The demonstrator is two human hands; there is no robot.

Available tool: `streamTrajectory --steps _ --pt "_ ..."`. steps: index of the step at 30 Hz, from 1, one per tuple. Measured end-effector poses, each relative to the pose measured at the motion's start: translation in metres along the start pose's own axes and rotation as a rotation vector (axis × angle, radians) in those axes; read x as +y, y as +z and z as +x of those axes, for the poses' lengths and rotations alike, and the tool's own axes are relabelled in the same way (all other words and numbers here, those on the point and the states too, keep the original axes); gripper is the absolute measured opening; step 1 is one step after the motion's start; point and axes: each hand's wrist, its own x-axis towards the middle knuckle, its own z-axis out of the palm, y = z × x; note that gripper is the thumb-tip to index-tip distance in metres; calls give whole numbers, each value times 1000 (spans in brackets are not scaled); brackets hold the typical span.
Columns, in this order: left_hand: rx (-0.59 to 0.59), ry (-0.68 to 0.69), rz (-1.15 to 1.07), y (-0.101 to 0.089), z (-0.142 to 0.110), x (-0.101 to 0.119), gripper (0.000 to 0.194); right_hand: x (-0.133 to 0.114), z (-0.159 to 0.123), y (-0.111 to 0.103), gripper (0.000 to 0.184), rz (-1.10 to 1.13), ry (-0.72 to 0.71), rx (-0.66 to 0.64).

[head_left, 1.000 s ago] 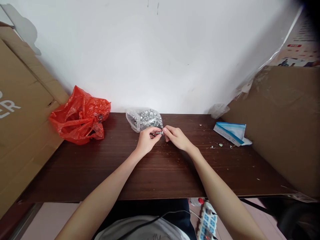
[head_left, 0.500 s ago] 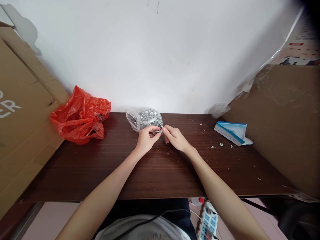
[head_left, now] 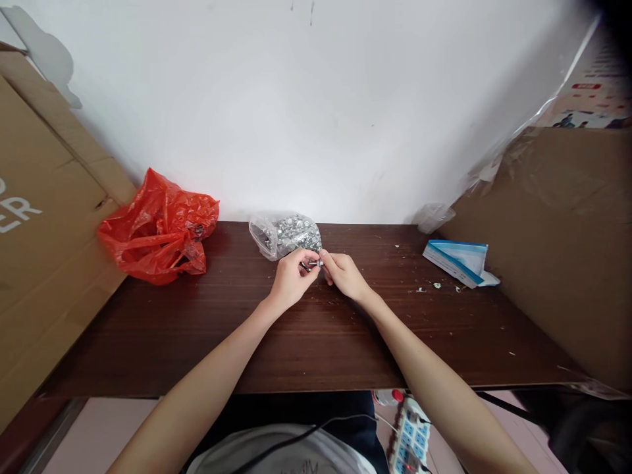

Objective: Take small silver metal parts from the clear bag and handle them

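My left hand (head_left: 293,279) pinches a small metal bolt (head_left: 313,263) between thumb and forefinger, its length lying roughly sideways. At the bolt's right end, the thumb and fingers of my right hand (head_left: 347,275) close around a small shiny piece that looks like a nut or washer, mostly covered by the fingertips. The two hands meet just above the table. Right behind them lies a clear plastic bag (head_left: 263,237), its mouth toward the left, filled with many small metal fasteners (head_left: 296,230).
A crumpled red plastic bag (head_left: 158,227) lies at the left on the dark wooden table (head_left: 316,355). On the right is a folded blue-and-white packet (head_left: 457,260) with small scraps nearby. Cardboard boxes (head_left: 49,217) flank both sides. A power strip (head_left: 411,438) is below the table edge.
Both hands have shifted very slightly toward me, and the fingers have turned a little around the bolt. Everything else has stayed put.
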Motion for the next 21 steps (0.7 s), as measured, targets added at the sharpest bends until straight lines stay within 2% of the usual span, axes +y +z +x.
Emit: streamTrajectory --steps 2,4,9,13,17,21 --pt "-2 10 16 0 0 1 14 1 0 2 60 53 41 1" --pt "0 0 -2 0 0 1 13 0 0 1 59 6 42 32" --pt "16 -54 -75 2 1 0 13 -6 -2 -8 44 -359 -77 75" --pt "9 -85 -102 3 -1 1 13 -7 -3 -9 42 -497 -101 56" --pt "-1 -45 -67 4 -3 1 12 -6 -3 -4 48 -473 -82 90" --pt "23 89 48 4 -4 -1 11 -6 -1 3 57 -268 -1 121"
